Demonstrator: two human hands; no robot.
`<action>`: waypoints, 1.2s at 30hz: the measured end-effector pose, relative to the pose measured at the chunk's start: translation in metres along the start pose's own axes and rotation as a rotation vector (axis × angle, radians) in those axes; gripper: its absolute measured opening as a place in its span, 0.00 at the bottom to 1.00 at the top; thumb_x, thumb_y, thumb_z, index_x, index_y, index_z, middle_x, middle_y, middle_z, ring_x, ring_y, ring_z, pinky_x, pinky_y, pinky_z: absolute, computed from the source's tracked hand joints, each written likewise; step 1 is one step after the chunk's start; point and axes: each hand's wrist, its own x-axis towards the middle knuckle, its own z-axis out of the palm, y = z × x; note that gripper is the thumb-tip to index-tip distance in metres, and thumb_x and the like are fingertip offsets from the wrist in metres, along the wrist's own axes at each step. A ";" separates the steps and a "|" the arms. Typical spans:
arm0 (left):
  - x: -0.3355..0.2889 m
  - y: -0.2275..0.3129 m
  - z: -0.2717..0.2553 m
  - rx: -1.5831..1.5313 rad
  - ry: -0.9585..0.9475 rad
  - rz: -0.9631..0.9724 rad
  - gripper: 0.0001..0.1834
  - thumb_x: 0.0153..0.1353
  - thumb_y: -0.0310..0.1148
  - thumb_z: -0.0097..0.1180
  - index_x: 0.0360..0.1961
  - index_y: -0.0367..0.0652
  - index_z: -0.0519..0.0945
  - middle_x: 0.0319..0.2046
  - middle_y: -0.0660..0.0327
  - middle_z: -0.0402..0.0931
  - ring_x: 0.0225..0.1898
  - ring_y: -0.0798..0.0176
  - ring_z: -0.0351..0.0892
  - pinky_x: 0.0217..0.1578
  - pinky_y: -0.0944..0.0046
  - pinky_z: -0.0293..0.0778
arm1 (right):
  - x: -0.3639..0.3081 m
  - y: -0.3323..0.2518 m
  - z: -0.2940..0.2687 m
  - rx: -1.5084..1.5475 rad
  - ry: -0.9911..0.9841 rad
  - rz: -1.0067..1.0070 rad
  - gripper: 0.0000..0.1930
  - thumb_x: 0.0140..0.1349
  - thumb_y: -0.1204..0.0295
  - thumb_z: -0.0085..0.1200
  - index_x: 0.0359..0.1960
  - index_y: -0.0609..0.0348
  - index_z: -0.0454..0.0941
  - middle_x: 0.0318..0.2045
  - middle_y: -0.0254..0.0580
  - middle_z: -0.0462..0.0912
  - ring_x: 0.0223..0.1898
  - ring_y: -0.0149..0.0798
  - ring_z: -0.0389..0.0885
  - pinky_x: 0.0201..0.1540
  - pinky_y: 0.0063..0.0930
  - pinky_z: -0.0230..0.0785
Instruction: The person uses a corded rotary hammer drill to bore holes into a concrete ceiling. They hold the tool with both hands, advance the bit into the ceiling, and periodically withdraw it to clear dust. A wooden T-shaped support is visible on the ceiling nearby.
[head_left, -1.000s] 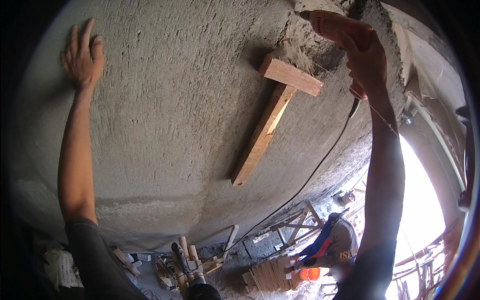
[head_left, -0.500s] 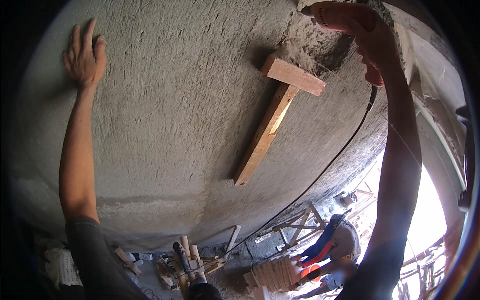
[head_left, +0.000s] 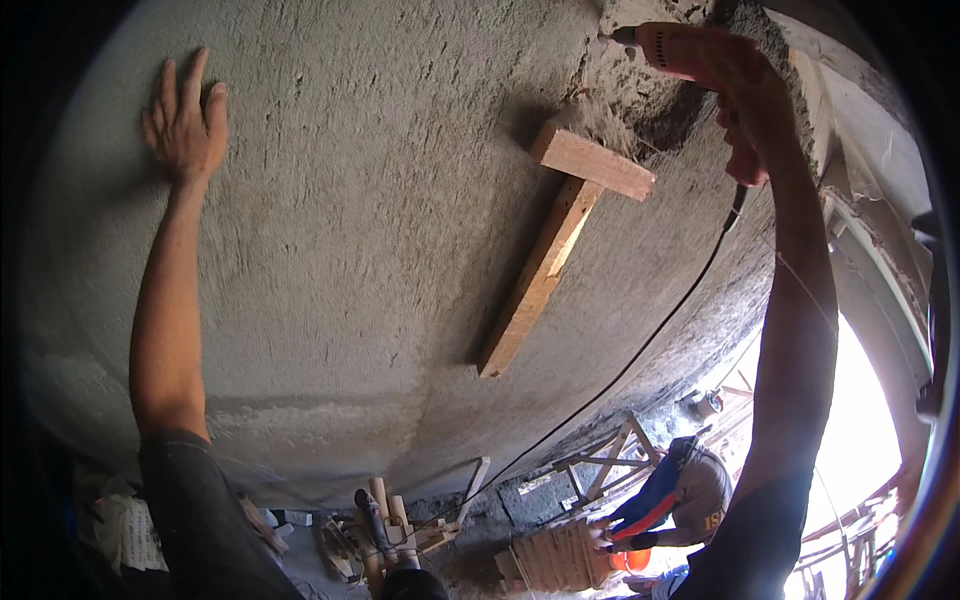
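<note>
1. My left hand (head_left: 187, 128) is wide open, its fingers spread and pointing up; it holds nothing, and its palm faces the grey, rough wall (head_left: 350, 200), apparently resting on it.
2. My right hand (head_left: 762, 110) is closed around the grip of a red drill (head_left: 690, 52), well to the right of my left hand.
3. The drill's dark nose points left from my right hand, beside a crumbled patch (head_left: 640, 95) of the wall; I cannot tell if its tip touches.
4. A black cord (head_left: 650, 345) hangs from the drill's grip and runs down and left, below my right hand.
5. Between my 2 hands, nearer the right, 2 pieces of wood form a tilted T: a short block (head_left: 597, 163) above a long strip (head_left: 540, 280).
6. Far below my right hand, a co-worker (head_left: 698, 490) bends forward near an orange object (head_left: 636, 560).
</note>
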 end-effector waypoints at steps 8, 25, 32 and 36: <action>-0.002 0.000 0.000 0.015 -0.017 -0.019 0.32 0.78 0.62 0.36 0.81 0.81 0.54 0.83 0.59 0.46 0.83 0.49 0.44 0.79 0.30 0.36 | -0.021 0.030 0.025 -0.034 0.154 0.077 0.31 0.61 0.46 0.71 0.54 0.56 0.79 0.25 0.37 0.84 0.21 0.29 0.83 0.21 0.28 0.77; 0.000 0.006 -0.001 0.006 -0.028 -0.052 0.33 0.77 0.61 0.37 0.81 0.79 0.55 0.83 0.58 0.47 0.84 0.49 0.44 0.79 0.30 0.36 | -0.037 -0.038 0.025 -0.050 0.057 -0.167 0.23 0.67 0.54 0.68 0.58 0.52 0.80 0.25 0.31 0.81 0.20 0.24 0.76 0.22 0.23 0.73; -0.001 0.003 -0.001 -0.003 -0.023 -0.022 0.33 0.78 0.60 0.38 0.81 0.79 0.55 0.84 0.59 0.46 0.84 0.49 0.44 0.79 0.32 0.35 | -0.009 -0.020 0.004 0.050 0.002 0.010 0.27 0.65 0.52 0.69 0.59 0.54 0.79 0.25 0.33 0.82 0.20 0.27 0.78 0.21 0.26 0.74; 0.000 0.004 -0.003 0.035 -0.027 -0.030 0.33 0.78 0.61 0.37 0.82 0.78 0.54 0.84 0.59 0.46 0.84 0.49 0.43 0.80 0.32 0.35 | -0.007 0.016 0.016 0.017 0.097 0.098 0.34 0.61 0.49 0.71 0.59 0.60 0.77 0.32 0.40 0.86 0.26 0.34 0.86 0.27 0.34 0.81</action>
